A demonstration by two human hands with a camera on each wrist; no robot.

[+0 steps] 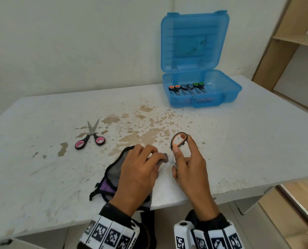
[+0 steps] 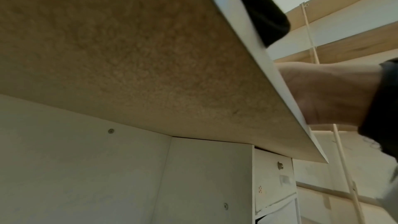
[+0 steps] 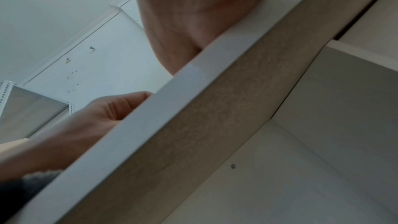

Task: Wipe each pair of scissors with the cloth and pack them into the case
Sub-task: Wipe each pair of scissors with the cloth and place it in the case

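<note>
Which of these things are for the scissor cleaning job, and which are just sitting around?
For the job:
- orange-handled scissors, held in the right hand
- cloth, held by the left hand
- pink-handled scissors, waiting on the table
- blue case, open, with three pairs inside

Just sitting around:
- wooden shelves
- brown stains on the table

wall: plain white, scuffed | desk: white top, brown stains, raw chipboard underside | wooden shelving: light, at right | light: soft, even
</note>
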